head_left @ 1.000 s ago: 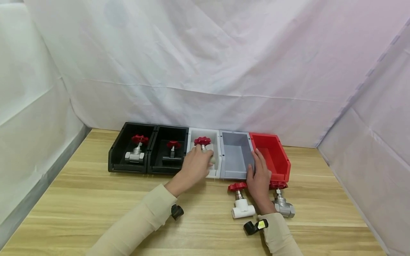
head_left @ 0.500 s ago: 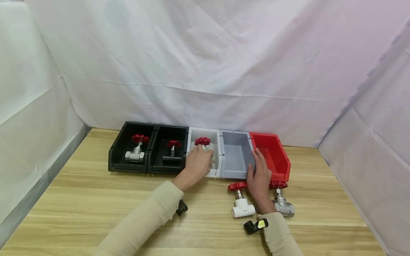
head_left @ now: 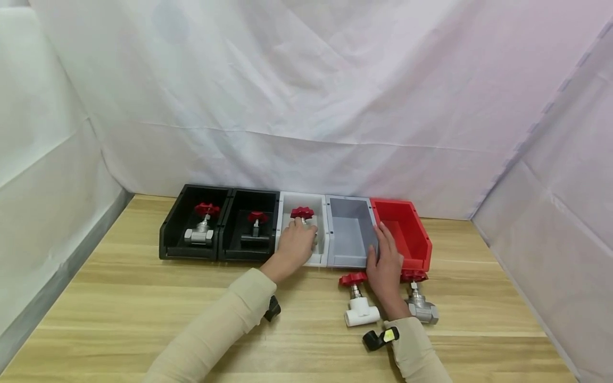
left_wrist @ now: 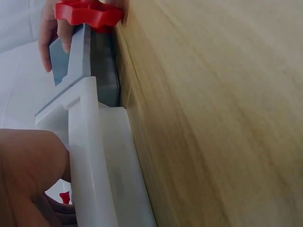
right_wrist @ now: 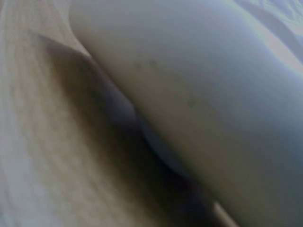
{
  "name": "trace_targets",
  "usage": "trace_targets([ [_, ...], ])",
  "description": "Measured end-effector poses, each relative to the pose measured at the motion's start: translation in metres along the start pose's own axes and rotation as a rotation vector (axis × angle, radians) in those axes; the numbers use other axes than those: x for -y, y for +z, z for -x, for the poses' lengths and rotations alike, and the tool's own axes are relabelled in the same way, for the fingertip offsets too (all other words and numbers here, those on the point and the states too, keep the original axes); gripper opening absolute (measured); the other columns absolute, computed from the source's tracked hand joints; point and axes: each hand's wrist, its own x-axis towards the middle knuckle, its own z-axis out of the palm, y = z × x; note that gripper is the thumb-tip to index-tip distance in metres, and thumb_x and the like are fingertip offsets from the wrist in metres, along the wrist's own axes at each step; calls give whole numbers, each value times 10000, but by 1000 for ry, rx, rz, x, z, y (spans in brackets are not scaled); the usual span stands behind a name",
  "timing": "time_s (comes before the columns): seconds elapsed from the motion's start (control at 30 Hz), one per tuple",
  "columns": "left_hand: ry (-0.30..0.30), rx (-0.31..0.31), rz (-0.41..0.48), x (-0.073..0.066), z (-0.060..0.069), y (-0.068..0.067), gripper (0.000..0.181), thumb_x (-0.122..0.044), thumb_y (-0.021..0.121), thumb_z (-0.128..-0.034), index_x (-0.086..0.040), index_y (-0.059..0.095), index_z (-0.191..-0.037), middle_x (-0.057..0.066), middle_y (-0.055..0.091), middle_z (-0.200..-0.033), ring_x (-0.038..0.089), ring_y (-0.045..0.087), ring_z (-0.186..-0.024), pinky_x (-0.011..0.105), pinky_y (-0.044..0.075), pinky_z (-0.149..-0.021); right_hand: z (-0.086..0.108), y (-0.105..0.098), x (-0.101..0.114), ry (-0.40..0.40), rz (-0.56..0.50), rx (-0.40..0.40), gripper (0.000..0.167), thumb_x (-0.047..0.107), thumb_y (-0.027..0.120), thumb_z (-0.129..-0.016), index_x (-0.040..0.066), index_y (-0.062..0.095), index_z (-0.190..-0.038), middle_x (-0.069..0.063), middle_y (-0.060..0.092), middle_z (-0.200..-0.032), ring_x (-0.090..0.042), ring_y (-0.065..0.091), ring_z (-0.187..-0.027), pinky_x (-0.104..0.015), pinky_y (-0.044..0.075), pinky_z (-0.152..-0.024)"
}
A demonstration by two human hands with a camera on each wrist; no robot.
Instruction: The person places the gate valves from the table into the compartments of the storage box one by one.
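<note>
In the head view my left hand (head_left: 295, 246) reaches into the white bin (head_left: 321, 259). It grips the body of a valve with a red handwheel (head_left: 302, 213); most of that valve is hidden behind the fingers. My right hand (head_left: 387, 268) rests with extended fingers where the grey bin (head_left: 347, 261) meets the red bin (head_left: 406, 229). Close to the right wrist, a white plastic tee valve (head_left: 361, 312) and a silver metal valve (head_left: 422, 309) stand on the table. The left wrist view shows the white bin's wall (left_wrist: 90, 156) beside the left hand (left_wrist: 33, 165).
Two black bins (head_left: 193, 254) at the left of the row hold a silver valve (head_left: 199, 234) and a black valve (head_left: 255, 237). White cloth (head_left: 306, 106) hangs behind the wooden table (head_left: 143, 308). The right wrist view is mostly a blurred sleeve (right_wrist: 203, 94).
The left forearm has shifted slightly to the right, with its hand still at the valve in the white bin. The right hand keeps its place on the bins.
</note>
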Motion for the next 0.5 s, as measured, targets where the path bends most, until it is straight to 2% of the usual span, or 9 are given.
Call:
trace_targets([
  [0.23,-14,23,29,-1,-1,1,139,-165,657,-882,-104,667,-1006,194,572,-959,322,556,-895,406,502,-704,0,-2,0,-2,2,-1,630,13,658,-859,97,415,-1435,-58,331,-1504,-284,365,-1312,-453,320,-810],
  [0.5,-24,21,27,-3,-1,0,127,-132,637,-882,-108,683,-997,213,586,-975,335,562,-907,413,506,-702,1,-3,1,4,-2,1,634,8,661,-855,101,416,-1433,-64,335,-1501,-290,374,-1305,-459,317,-809],
])
